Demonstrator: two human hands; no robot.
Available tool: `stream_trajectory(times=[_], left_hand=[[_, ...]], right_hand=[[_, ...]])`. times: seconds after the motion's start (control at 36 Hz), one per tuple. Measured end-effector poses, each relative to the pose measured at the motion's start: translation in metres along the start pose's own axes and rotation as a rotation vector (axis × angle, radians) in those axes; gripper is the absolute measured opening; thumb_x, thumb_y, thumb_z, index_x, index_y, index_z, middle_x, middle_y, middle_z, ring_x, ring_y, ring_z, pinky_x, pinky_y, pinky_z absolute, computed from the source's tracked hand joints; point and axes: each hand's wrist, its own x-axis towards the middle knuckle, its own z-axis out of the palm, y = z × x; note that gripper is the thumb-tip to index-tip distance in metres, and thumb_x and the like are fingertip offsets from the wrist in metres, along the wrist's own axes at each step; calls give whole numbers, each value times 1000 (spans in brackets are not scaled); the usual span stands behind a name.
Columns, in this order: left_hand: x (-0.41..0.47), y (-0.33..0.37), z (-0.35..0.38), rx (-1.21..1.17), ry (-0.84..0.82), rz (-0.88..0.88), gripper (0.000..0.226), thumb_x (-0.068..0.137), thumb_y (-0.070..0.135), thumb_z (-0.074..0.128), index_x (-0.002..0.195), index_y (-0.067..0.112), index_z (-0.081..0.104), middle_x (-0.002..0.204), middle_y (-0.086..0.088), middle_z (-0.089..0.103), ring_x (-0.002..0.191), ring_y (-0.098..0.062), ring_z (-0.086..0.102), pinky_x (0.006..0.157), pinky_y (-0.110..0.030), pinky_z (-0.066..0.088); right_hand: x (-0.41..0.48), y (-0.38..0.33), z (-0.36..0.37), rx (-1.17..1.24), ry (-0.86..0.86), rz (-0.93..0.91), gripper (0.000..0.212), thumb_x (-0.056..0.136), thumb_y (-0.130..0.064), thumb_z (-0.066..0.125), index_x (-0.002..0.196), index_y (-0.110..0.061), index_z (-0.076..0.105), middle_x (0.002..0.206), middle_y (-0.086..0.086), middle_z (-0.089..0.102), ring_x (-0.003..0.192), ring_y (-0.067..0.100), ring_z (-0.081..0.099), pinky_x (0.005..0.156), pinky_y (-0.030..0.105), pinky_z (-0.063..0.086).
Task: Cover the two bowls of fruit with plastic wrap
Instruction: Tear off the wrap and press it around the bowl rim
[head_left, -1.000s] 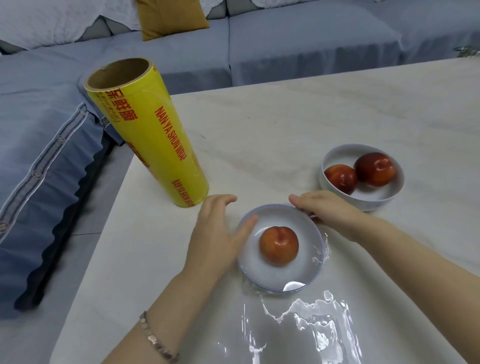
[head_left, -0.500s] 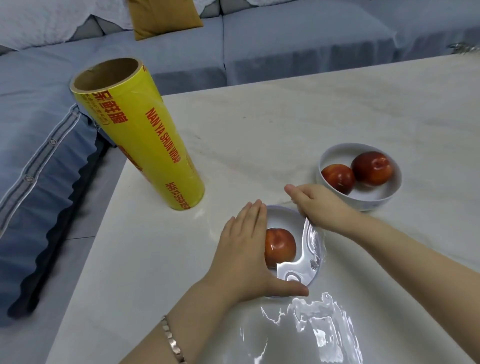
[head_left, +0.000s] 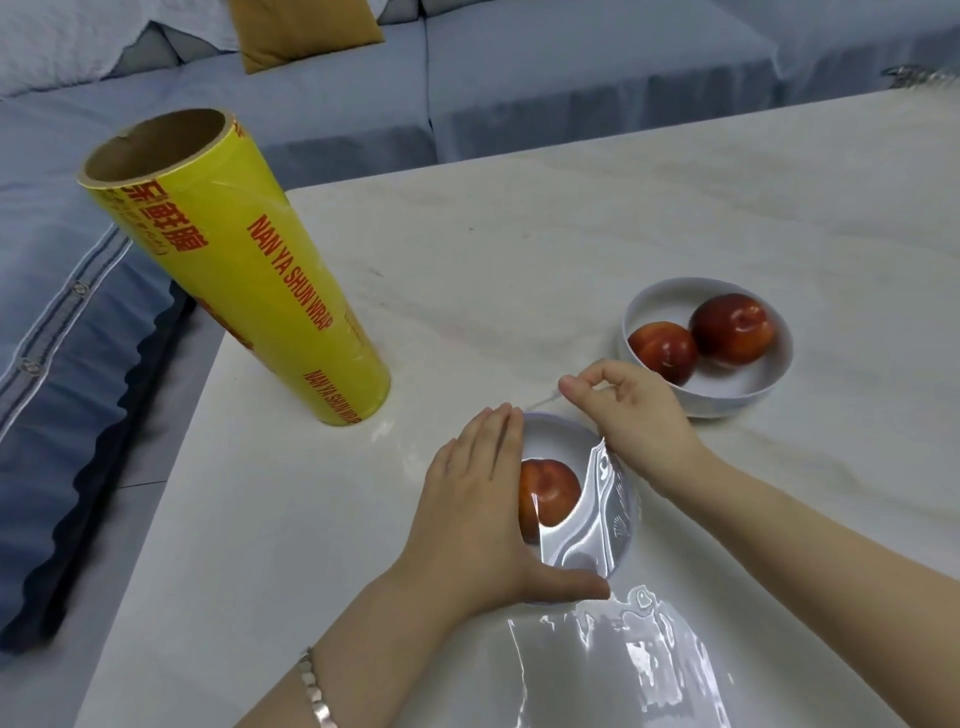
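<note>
Pressing flat with the left hand (head_left: 478, 514), fingers together and thumb splayed along the near rim, pinning the plastic wrap (head_left: 592, 525) onto the near bowl (head_left: 563, 423) and its 1 fruit (head_left: 553, 491). Pinching with the right hand (head_left: 634, 415), thumb against forefinger, a thin roped strand of that wrap just past the bowl's far rim, remaining fingers curled. Leaving a crumpled tail of film lying on the table (head_left: 519, 234) on the near side of the bowl.

Judging the hazards from here:
- Pulling harder on the strand and probably tearing the film or bunching it tighter, gathered as a cord rather than spread as a sheet.
- Leaving the bowl's right side gaping along the shiny ridge of folded-back film.
- Sliding the light bowl across the smooth top if easing off with the flat palm.
- Knocking the far bowl (head_left: 748, 402), sitting just beside the right knuckles, holding 2 fruits (head_left: 732, 327) and showing no film yet.
- Letting the loose tail cling to a wrist.

Reading the roll (head_left: 249, 270), standing on end near the table's left edge, well apart from both bowls: "NAN YA SHUN WRAP" in red capitals on yellow, repeating lower down, plus large red Chinese characters under the top rim. Failing to make out the smaller print beneath those.
</note>
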Motion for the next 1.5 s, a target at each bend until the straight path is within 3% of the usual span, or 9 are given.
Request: stream_trajectory(times=[0.19, 0.31, 0.47, 0.58, 0.72, 0.86, 1.03, 1.11, 1.5], left_hand=[[-1, 1, -2, -15, -14, -8, 142, 33, 90, 31, 147, 20, -17, 156, 11, -16, 143, -7, -14, 112, -20, -8], [-2, 1, -1, -37, -4, -18, 141, 34, 90, 33, 147, 20, -14, 157, 11, -12, 144, -7, -11, 113, -21, -4], [-3, 6, -1, -83, -2, -82, 143, 39, 88, 54, 147, 23, -12, 156, 13, -8, 144, -6, -6, 116, -26, 6], [-7, 8, 2, -100, 54, -145, 141, 33, 91, 35, 147, 23, -13, 157, 11, -5, 144, -8, -2, 115, -26, 7], [-10, 16, -1, -94, 45, -233, 142, 37, 93, 41, 147, 22, -14, 158, 8, -7, 146, -13, -3, 119, -38, 8], [-2, 11, -10, 38, -66, -50, 143, 38, 94, 43, 142, 27, -27, 154, 7, -28, 142, -16, -27, 118, -47, -8], [7, 3, -8, 93, -121, 135, 135, 48, 88, 53, 146, 27, -19, 155, 9, -24, 142, -14, -25, 117, -42, -10], [6, 2, -3, 91, -68, 126, 129, 45, 87, 38, 146, 30, -17, 156, 10, -18, 143, -13, -19, 117, -41, -6], [6, 2, -1, 39, -22, 125, 126, 45, 86, 37, 147, 31, -12, 157, 10, -11, 144, -13, -14, 117, -39, -2]], right_hand=[[4, 12, 5, -10, 104, 87, 24, 85, -25, 64, 69, -9, 56, 59, 7, 51, 54, 15, 43, 58, 26, 38], [6, 15, 7, 11, 127, 198, 28, 85, -26, 64, 64, -11, 52, 56, 3, 49, 53, 14, 43, 58, 26, 39], [-3, 16, -3, 109, -78, 479, 38, 82, -39, 64, 76, -2, 65, 74, 15, 58, 67, 25, 53, 66, 33, 43], [-19, 16, -19, 298, -245, 506, 53, 88, -50, 46, 53, -11, 49, 50, 5, 45, 46, 17, 42, 48, 21, 37], [-36, 17, -33, 175, -327, 325, 25, 80, -28, 63, 64, -11, 54, 64, 8, 50, 58, 15, 44, 54, 21, 37], [-43, 17, -27, 156, -122, 185, 20, 90, -14, 54, 70, -12, 52, 63, 2, 55, 61, 15, 48, 64, 23, 42], [-48, 17, -12, 108, 87, 110, 22, 94, -17, 46, 73, -16, 40, 56, -1, 47, 46, 7, 44, 51, 16, 39], [-44, 12, -6, 19, 186, 42, 22, 95, -24, 42, 73, -22, 38, 57, -2, 47, 51, 12, 45, 63, 31, 41], [-30, 22, -21, -333, 249, -28, 19, 96, -24, 38, 83, -12, 34, 61, 5, 46, 63, 32, 47, 55, 34, 29]])
